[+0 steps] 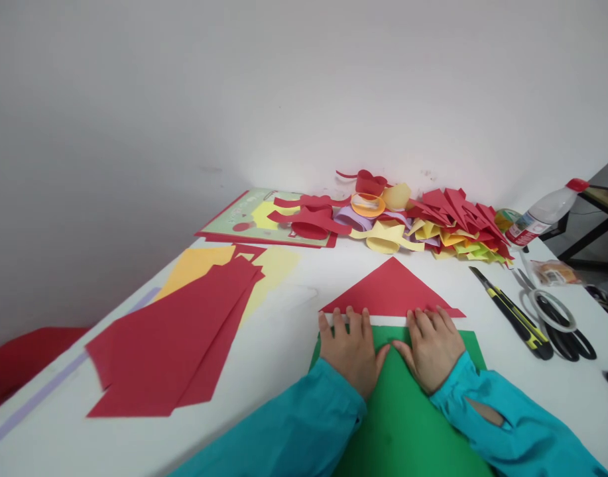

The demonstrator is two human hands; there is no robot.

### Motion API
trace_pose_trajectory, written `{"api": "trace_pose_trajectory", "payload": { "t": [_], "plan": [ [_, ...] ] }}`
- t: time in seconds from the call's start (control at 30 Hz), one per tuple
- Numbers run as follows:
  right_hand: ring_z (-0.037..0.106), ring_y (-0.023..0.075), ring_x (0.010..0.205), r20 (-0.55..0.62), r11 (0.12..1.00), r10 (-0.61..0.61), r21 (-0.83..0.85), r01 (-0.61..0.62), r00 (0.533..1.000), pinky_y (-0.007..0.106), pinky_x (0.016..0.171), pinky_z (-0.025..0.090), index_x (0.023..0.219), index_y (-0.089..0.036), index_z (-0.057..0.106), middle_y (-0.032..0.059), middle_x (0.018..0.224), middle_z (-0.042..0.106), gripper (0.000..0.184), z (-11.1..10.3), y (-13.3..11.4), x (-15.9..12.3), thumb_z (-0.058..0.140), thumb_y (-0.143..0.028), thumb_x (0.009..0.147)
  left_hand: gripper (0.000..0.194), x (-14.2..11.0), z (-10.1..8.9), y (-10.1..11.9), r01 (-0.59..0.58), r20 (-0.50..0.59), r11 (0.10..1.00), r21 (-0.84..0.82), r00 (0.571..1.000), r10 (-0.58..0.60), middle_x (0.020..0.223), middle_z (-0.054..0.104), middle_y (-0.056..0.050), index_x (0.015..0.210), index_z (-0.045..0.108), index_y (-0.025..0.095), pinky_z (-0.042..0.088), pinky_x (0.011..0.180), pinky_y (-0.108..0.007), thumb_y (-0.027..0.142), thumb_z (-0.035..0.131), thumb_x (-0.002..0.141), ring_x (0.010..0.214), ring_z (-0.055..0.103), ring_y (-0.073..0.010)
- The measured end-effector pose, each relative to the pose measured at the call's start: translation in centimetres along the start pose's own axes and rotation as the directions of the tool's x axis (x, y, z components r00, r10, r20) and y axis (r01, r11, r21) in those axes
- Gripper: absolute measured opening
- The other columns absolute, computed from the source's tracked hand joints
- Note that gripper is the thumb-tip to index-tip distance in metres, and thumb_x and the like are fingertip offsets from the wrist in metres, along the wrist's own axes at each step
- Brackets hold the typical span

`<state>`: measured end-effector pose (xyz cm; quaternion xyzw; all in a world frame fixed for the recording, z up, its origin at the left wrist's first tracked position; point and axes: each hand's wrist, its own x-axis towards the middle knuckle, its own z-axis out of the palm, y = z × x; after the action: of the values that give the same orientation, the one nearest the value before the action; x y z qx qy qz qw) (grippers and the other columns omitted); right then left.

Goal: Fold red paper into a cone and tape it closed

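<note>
A green paper sheet lies on the white table right in front of me. My left hand rests flat on its far left corner, fingers stretched out. Beside it, my right hand presses flat on the far edge of the same sheet, fingers spread. Just beyond my fingertips lies a red paper triangle, its base touching or nearly touching them. Both arms wear teal sleeves.
Red sheets over yellow ones lie at left. A heap of coloured paper scraps and loops sits by the wall, next to a paper pad. A utility knife, scissors, a tape ring and a plastic bottle are at right.
</note>
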<state>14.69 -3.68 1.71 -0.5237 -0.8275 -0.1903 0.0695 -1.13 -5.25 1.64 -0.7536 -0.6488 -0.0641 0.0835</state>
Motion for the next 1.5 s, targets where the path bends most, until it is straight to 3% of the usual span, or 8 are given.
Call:
{"api": "trace_pose_trajectory", "payload": {
  "t": [0.23,0.57,0.77,1.0,1.07,1.27,1.4,1.5],
  "plan": [
    [0.052,0.0296,0.098,0.075,0.987,0.133,-0.103,-0.125,0.988,0.052,0.1,0.019,0.122,-0.03,0.055,0.0111,0.098,0.061,0.051,-1.0,0.6,-0.7,0.049,-0.057,0.079,0.066,-0.1,-0.6,0.1,0.05,0.045,0.995,0.082,0.998,-0.053,0.121,0.053,-0.026,0.128,0.049,0.01,0.018,0.096,-0.065,0.054,0.047,0.079,0.114,0.044,-0.047],
    [0.052,0.035,0.105,0.174,0.975,0.163,-0.177,-0.132,0.971,0.053,0.103,0.01,0.126,-0.01,0.051,0.0243,0.106,0.059,0.079,-1.3,-0.3,-0.9,0.034,-0.07,0.077,0.078,0.1,-1.0,-0.2,0.062,0.078,0.992,0.114,0.994,-0.071,0.115,0.053,-0.03,0.127,0.047,0.001,0.029,0.088,-0.057,0.061,0.046,0.077,0.111,0.044,-0.0447],
    [0.053,0.0344,0.103,0.192,0.975,0.148,-0.191,-0.111,0.97,0.052,0.101,0.013,0.128,-0.014,0.049,0.0207,0.101,0.06,0.078,-1.3,-0.1,-0.7,0.038,-0.071,0.075,0.069,0.5,-1.7,-0.8,0.01,0.128,0.996,0.084,0.992,-0.021,0.107,0.055,-0.02,0.134,0.037,0.033,0.031,0.079,-0.054,0.065,0.047,0.074,0.1,0.048,-0.0438],
    [0.055,0.032,0.097,0.186,0.976,0.159,-0.176,-0.126,0.97,0.05,0.098,0.019,0.13,-0.029,0.046,0.0144,0.096,0.061,0.069,-1.4,-0.3,-0.4,0.046,-0.068,0.073,0.063,1.0,-2.2,-0.6,-0.025,0.159,0.999,0.037,0.987,0.019,0.099,0.055,-0.017,0.132,0.036,0.042,0.031,0.075,-0.053,0.063,0.048,0.074,0.091,0.052,-0.0407],
    [0.055,0.0312,0.095,0.167,0.979,0.157,-0.159,-0.131,0.973,0.05,0.098,0.019,0.128,-0.026,0.05,0.0142,0.096,0.061,0.066,-1.2,0.0,-0.4,0.044,-0.066,0.076,0.063,1.0,-1.9,-0.7,-0.014,0.148,1.0,0.018,0.989,0.011,0.1,0.055,-0.018,0.132,0.039,0.038,0.03,0.075,-0.054,0.062,0.05,0.074,0.092,0.052,-0.0412],
    [0.056,0.028,0.087,0.142,0.954,0.25,-0.205,-0.218,0.958,0.049,0.098,0.021,0.102,-0.007,0.065,0.0168,0.097,0.062,0.065,-0.3,1.8,-0.5,0.038,-0.062,0.082,0.067,1.3,-1.4,-1.4,0.039,0.157,0.999,0.036,0.987,-0.044,0.096,0.055,-0.021,0.119,0.055,0.001,0.033,0.072,-0.047,0.055,0.043,0.081,0.088,0.05,-0.0352],
    [0.057,0.0269,0.084,0.135,0.944,0.26,-0.243,-0.222,0.956,0.047,0.097,0.024,0.104,-0.003,0.064,0.0175,0.094,0.062,0.07,0.2,2.4,-0.7,0.037,-0.064,0.082,0.065,1.5,-1.4,-1.4,0.035,0.186,0.996,0.087,0.981,-0.051,0.097,0.054,-0.021,0.103,0.064,0.001,0.033,0.073,-0.047,0.057,0.038,0.082,0.087,0.049,-0.0343],
    [0.057,0.0269,0.084,0.113,0.938,0.26,-0.264,-0.224,0.959,0.045,0.097,0.023,0.108,-0.001,0.062,0.0182,0.089,0.062,0.075,0.4,2.2,-0.9,0.036,-0.066,0.081,0.071,1.4,-1.4,-1.2,0.044,0.173,0.993,0.105,0.983,-0.062,0.095,0.054,-0.021,0.111,0.06,-0.001,0.032,0.074,-0.047,0.059,0.039,0.081,0.087,0.049,-0.0349]
  ]
}}
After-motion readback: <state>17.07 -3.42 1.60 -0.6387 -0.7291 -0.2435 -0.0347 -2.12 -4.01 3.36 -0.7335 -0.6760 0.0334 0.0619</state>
